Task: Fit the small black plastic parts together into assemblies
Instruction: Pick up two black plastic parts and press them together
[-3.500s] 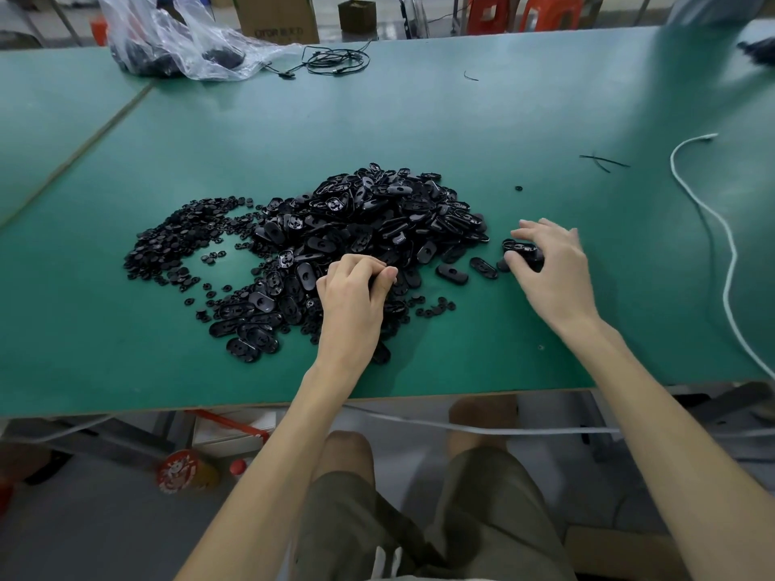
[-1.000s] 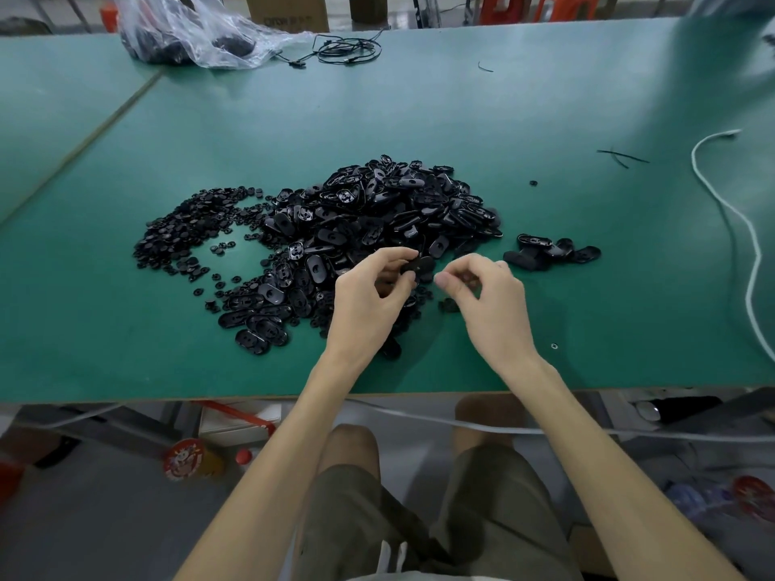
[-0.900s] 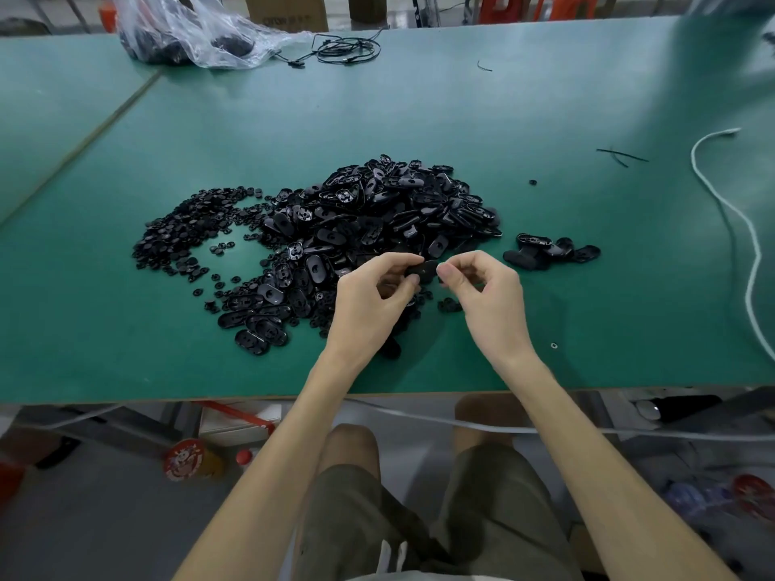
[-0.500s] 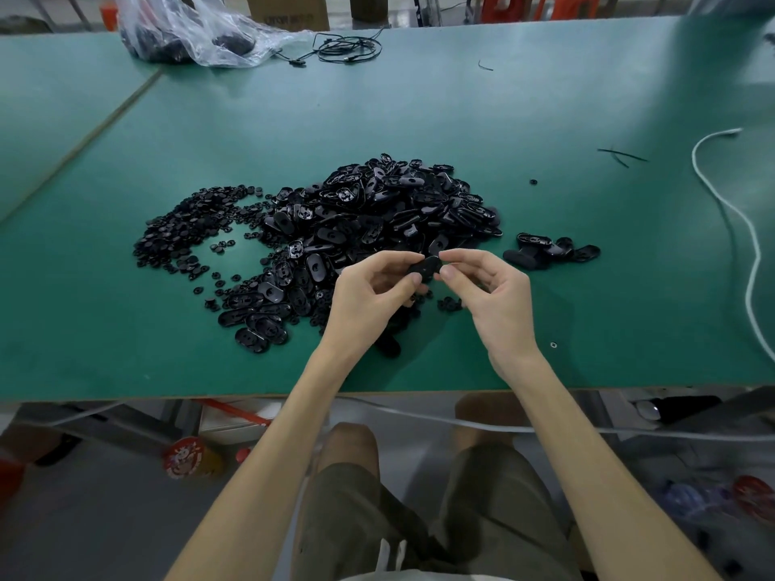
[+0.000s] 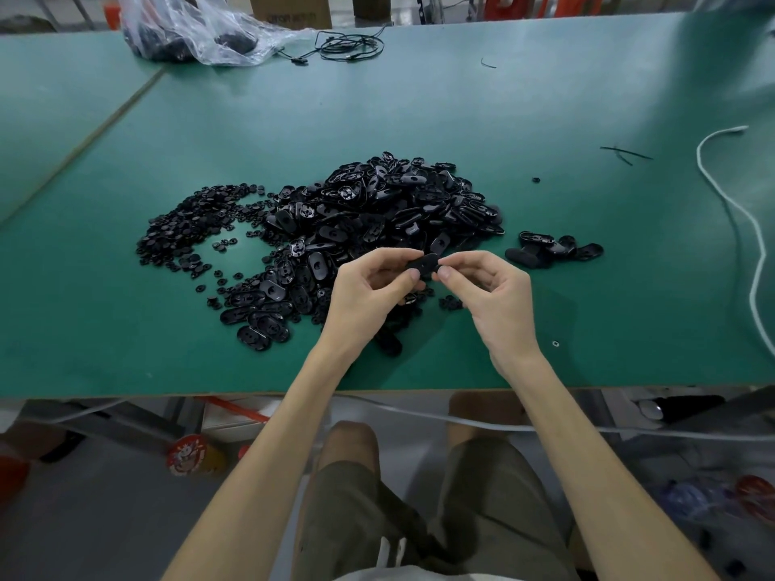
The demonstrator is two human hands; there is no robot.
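Note:
A black oval plastic part point(image 5: 424, 263) is pinched between both hands just above the green table point(image 5: 419, 111). My left hand point(image 5: 369, 287) grips its left end with thumb and fingers. My right hand point(image 5: 490, 295) grips its right end. Behind them lies a big heap of black oval parts point(image 5: 377, 211). Left of that heap spreads a flatter pile of small round black parts point(image 5: 188, 224). To the right of the heap sits a small cluster of black parts point(image 5: 553, 249).
A clear plastic bag point(image 5: 188, 31) with dark parts and a coiled black cable point(image 5: 348, 48) lie at the far edge. A white cord point(image 5: 738, 211) curves down the right side. A tiny screw point(image 5: 555, 343) rests near my right wrist. The table's front edge runs under my forearms.
3.5 s ago my right hand was at the small cluster on the right and my left hand on the heap. Both hands have since come together on one oval part and lifted it slightly.

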